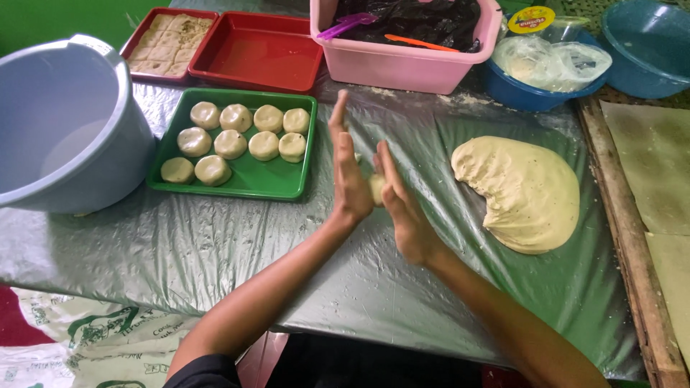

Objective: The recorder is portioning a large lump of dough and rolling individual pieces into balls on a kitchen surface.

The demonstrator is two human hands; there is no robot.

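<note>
- The small pale lump of dough (376, 188) sits pressed between the two upright palms, above the middle of the plastic-covered worktop (287, 237); only a sliver of it shows between them.
- The left hand (348, 169) stands flat with fingers straight and pointing away, its palm against the lump. The right hand (402, 205) mirrors it from the other side. Neither is clenched; together they sandwich the dough.
- By its look the lump is light, soft and easily dented, probably a little tacky. I judge flat palms the best hold, since fingertips would leave marks.
- Right of the hands, well apart, lies the large flattened mass of pale dough (521, 192) with a bite-shaped gap on its near left edge.
- Left and a little further away sits the green rectangular plastic tray (277, 183), holding ten round flattened dough pieces (231, 144) in rows, with its right part bare.
- At far left is a big grey-blue plastic bucket (65, 122), tipped on its side.
- Along the far edge: two red trays (262, 50), one with cut slabs; a pink plastic tub (402, 65) with a black bag; blue bowls (532, 90).
- Nothing lies between the hands and the green tray; the bucket crowds only the tray's left side.
</note>
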